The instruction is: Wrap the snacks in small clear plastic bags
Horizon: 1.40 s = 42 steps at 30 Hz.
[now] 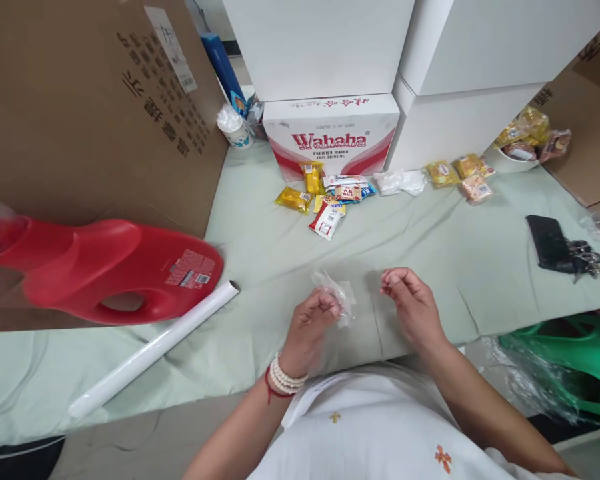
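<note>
My left hand (313,323), with a beaded bracelet at the wrist, pinches a small crumpled clear plastic bag (345,297) above the green cloth. To its right, apart from the bag, my right hand (413,300) has its fingertips pressed together; whether something thin lies between them cannot be made out. Beyond both hands lies a pile of small wrapped snacks: yellow packets (293,199), a red and white packet (326,220) and a brown and white packet (349,193). Some folded clear bags (400,181) lie to the right of the pile.
A Wahaha carton (333,137) and white boxes (470,127) stand at the back. On the left are a red jug (125,267) and a white roll (155,350). Wrapped cakes (443,173) sit near a filled bowl (513,160). A black case (549,241) with keys (586,257) lies right.
</note>
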Available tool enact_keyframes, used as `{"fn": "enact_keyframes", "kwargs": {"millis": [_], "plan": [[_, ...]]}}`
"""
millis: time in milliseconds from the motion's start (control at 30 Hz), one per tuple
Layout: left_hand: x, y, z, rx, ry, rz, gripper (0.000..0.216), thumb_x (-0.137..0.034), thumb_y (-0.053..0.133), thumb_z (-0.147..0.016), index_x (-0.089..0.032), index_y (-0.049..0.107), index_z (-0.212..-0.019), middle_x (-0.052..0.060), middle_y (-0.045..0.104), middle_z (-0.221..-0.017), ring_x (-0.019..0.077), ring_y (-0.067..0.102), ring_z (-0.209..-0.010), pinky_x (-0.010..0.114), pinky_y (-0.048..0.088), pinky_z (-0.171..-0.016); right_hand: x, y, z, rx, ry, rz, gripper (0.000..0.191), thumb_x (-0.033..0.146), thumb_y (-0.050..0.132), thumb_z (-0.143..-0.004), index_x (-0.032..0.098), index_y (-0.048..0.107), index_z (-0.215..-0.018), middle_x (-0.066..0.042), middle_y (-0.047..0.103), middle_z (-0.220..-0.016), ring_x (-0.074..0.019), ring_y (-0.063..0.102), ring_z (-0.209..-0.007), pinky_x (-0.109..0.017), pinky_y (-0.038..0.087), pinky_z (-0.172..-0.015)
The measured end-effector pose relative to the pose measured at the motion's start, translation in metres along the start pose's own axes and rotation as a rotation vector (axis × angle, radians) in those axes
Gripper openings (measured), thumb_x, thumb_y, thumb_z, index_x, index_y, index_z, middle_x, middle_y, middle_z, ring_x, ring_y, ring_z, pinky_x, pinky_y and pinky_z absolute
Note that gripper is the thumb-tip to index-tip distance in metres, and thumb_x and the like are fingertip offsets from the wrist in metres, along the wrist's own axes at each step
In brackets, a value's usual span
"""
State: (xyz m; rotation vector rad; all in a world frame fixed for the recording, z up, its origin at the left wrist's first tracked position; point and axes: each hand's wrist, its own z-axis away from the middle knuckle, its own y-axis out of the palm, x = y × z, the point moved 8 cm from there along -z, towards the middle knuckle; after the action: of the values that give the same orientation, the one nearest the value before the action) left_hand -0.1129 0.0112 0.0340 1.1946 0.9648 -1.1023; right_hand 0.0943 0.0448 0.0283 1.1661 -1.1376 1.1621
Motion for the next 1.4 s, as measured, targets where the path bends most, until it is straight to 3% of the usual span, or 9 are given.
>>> {"fn": "enact_keyframes", "kwargs": {"millis": [233,433,567,700,867,1067,1167,1267,1400], "plan": [[-0.014,0.013,0.009,0.006,0.182,-0.319,0.019,-0.039,0.072,-0.089,-0.023,0.071,-0.078,0.005,0.065,-0.083,0.0220,0.059,-0.088,0.037,0.047,-0.086,0.017,0.047,0.019,0.393,0.017,0.060,0.025,0.051,0.068,-0.094,0.026,0.071,-0.095,-0.005,0.065,-0.100,-0.0203,0.062,-0.093,-0.032,0.054,-0.083],[-0.008,0.004,0.014,0.037,-0.141,0.232,0.025,-0.036,0.078,-0.081,-0.019,0.061,-0.073,0.006,0.064,-0.098,0.0240,0.067,-0.098,0.041,0.055,-0.091,0.027,0.017,0.010,0.167,0.080,-0.057,0.023,0.048,0.071,-0.092,0.026,0.069,-0.088,-0.005,0.067,-0.106,-0.0206,0.064,-0.099,-0.034,0.056,-0.087],[-0.013,-0.020,0.018,-0.039,-0.309,0.422,0.024,-0.030,0.075,-0.076,-0.019,0.054,-0.073,0.003,0.066,-0.096,0.0178,0.071,-0.077,0.036,0.062,-0.073,0.022,-0.006,0.012,0.112,0.370,-0.192,0.034,0.053,0.079,-0.083,0.025,0.061,-0.082,-0.001,0.067,-0.088,-0.0119,0.055,-0.057,-0.024,0.049,-0.048],[-0.011,-0.046,0.003,-0.081,-0.332,0.357,0.026,-0.030,0.077,-0.075,-0.019,0.053,-0.076,-0.003,0.063,-0.084,0.0068,0.057,-0.051,0.022,0.051,-0.047,0.011,-0.012,0.013,0.188,0.586,-0.252,0.041,0.050,0.088,-0.074,0.022,0.056,-0.078,0.005,0.054,-0.064,-0.0045,0.034,-0.040,-0.017,0.026,-0.034],[0.006,-0.072,-0.016,-0.275,-0.354,0.161,0.045,-0.047,0.086,-0.071,-0.020,0.055,-0.088,-0.001,0.066,-0.090,0.0142,0.070,-0.075,0.022,0.056,-0.057,-0.012,-0.016,-0.012,0.050,0.485,-0.205,0.049,0.049,0.095,-0.062,0.020,0.058,-0.076,0.005,0.057,-0.062,-0.0039,0.040,-0.043,-0.015,0.031,-0.037],[0.043,-0.053,0.014,-0.419,-0.488,0.292,0.056,-0.062,0.082,-0.071,-0.020,0.054,-0.095,0.005,0.064,-0.098,0.0198,0.070,-0.088,0.026,0.059,-0.058,-0.033,0.006,-0.012,-0.118,0.464,-0.516,0.049,0.036,0.098,-0.058,0.019,0.058,-0.078,0.008,0.053,-0.063,-0.0011,0.037,-0.045,-0.011,0.030,-0.036],[0.052,-0.048,0.038,-0.527,-0.423,0.134,0.055,-0.066,0.078,-0.073,-0.021,0.054,-0.094,0.003,0.057,-0.096,0.0170,0.063,-0.086,0.019,0.050,-0.047,-0.032,0.012,-0.007,-0.156,0.462,-0.681,0.048,0.027,0.098,-0.058,0.018,0.055,-0.077,0.008,0.054,-0.065,0.0011,0.035,-0.044,-0.008,0.030,-0.036],[0.047,-0.046,0.049,-0.536,-0.291,-0.015,0.049,-0.064,0.074,-0.078,-0.023,0.056,-0.097,0.002,0.054,-0.099,0.0174,0.056,-0.093,0.020,0.056,-0.054,-0.022,0.010,-0.006,-0.165,0.434,-0.790,0.043,0.020,0.095,-0.066,0.018,0.053,-0.077,0.008,0.053,-0.067,0.0021,0.037,-0.044,-0.007,0.035,-0.037],[0.020,-0.069,0.053,-0.686,-0.031,-0.116,0.042,-0.057,0.077,-0.079,-0.023,0.061,-0.099,0.003,0.055,-0.106,0.0174,0.055,-0.098,0.021,0.058,-0.061,-0.007,0.003,-0.013,-0.152,0.374,-0.924,0.039,0.013,0.090,-0.073,0.018,0.052,-0.079,0.009,0.051,-0.067,0.0025,0.038,-0.044,-0.007,0.038,-0.037]]}}
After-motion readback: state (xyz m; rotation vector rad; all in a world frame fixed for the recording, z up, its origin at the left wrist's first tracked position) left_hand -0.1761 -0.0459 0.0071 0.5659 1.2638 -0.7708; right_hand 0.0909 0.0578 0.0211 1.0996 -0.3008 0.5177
